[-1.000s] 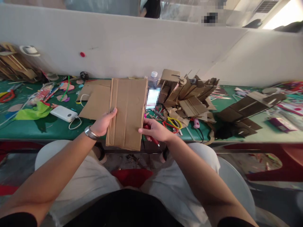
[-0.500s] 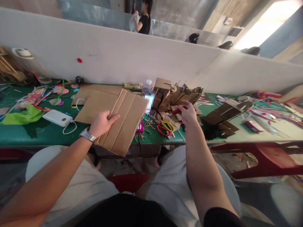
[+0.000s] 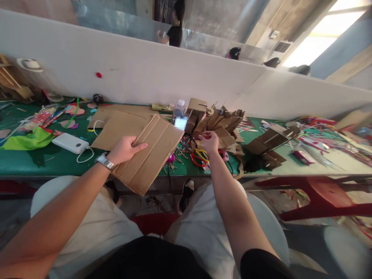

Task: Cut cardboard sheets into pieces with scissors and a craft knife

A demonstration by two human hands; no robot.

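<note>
1. I have my left arm stretched forward from the lower left of my view, slanting inward.
2. My left grip is clamped, its thumb on top and pointing right; the underside is hidden from me.
3. My right arm extends forward from the lower right, slanting inward.
4. My right grip has its fingers curled leftward; I can't read how tightly.

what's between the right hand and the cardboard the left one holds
In the head view, loose thin scraps lie on the green tabletop between the cardboard and the right hand, with red and yellow handles nearer the front edge.
</note>
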